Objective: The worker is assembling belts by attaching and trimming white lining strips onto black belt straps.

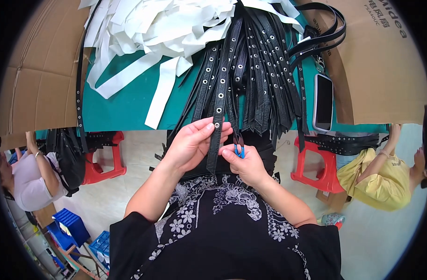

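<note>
Looks leathery on the black strap (219, 103), metallic at its eyelets (219, 110) — matt on white strips (124, 80) to its left

black strap (220, 95) with a row of silver eyelets runs lengthwise, slightly slanted, its near end plain. blue-handled scissors (239, 150) sit just right, blades pointing away.

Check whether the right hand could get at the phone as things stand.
Probably yes: the phone lies screen-up with its face uncovered, just right of the hanging straps. But the right hand holds blue-handled snips, so it would likely need to free its grip first.
</note>
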